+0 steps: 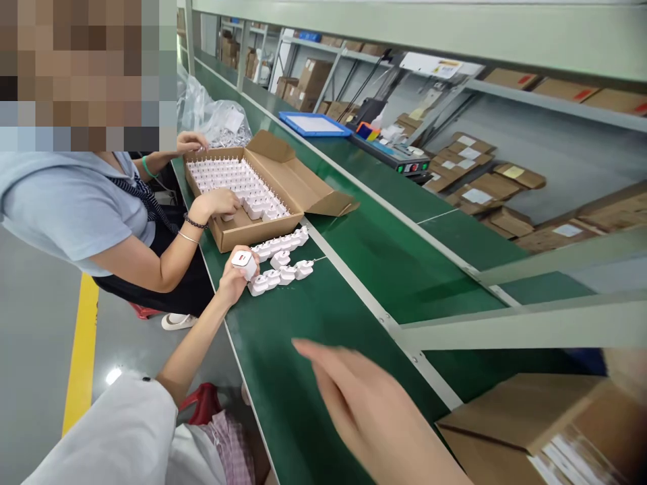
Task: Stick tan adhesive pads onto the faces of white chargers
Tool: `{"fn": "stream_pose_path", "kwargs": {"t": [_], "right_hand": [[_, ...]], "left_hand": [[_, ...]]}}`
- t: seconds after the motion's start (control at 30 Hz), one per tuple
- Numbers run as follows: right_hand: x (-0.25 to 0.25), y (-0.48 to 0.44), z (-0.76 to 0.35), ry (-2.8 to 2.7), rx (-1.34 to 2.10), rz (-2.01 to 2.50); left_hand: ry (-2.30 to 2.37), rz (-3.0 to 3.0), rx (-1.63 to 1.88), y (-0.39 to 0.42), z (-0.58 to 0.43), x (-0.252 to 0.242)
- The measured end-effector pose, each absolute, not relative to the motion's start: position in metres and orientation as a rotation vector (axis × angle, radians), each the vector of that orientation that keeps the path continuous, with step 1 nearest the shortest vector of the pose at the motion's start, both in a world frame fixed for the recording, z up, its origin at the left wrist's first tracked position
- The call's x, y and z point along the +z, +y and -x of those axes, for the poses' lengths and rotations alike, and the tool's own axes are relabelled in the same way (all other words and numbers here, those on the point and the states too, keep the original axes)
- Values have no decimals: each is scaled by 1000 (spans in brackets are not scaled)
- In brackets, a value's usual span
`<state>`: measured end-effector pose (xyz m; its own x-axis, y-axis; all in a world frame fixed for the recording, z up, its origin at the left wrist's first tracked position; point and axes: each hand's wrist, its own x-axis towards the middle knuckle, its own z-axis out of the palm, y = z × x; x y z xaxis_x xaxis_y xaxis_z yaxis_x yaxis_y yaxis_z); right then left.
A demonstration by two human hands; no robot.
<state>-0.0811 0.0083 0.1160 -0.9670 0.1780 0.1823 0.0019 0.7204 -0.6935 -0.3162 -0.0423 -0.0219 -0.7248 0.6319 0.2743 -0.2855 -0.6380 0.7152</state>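
Note:
My left hand (234, 283) grips a white USB wall charger (243, 263), its port face tilted up. Close beside it, white chargers lie in a back row (281, 244) and a front row (283, 275) on the green table (283, 350), with a single charger (280, 259) between the rows. My right hand (354, 391), slightly blurred, is over the table in the foreground. Its fingers are stretched out, and nothing shows in it.
Left of me, a co-worker's hand (222, 202) reaches into an open cardboard box (253, 237) filled with chargers. Plastic bags (212, 111) lie behind it. At lower right stands another cardboard box (520, 411), below a pale metal frame bar (526, 323).

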Motion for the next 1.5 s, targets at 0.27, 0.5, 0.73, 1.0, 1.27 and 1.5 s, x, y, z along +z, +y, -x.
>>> {"fn": "stream_pose_path", "kwargs": {"t": [0.27, 0.5, 0.73, 1.0, 1.27, 1.5], "right_hand": [[126, -8, 216, -3366, -252, 272], [112, 7, 189, -3278, -368, 212], [106, 3, 197, -3196, -450, 120], [106, 4, 195, -3203, -508, 130], [107, 1, 197, -3233, -512, 136], [99, 20, 195, -3162, -211, 274]], "left_hand": [[882, -617, 2368, -53, 322, -24], [856, -567, 2391, -50, 323, -26], [874, -569, 2382, -53, 324, -24], [893, -580, 2381, -51, 325, -27], [890, -566, 2387, -51, 325, -24], [873, -538, 2437, -51, 325, -23]]}}
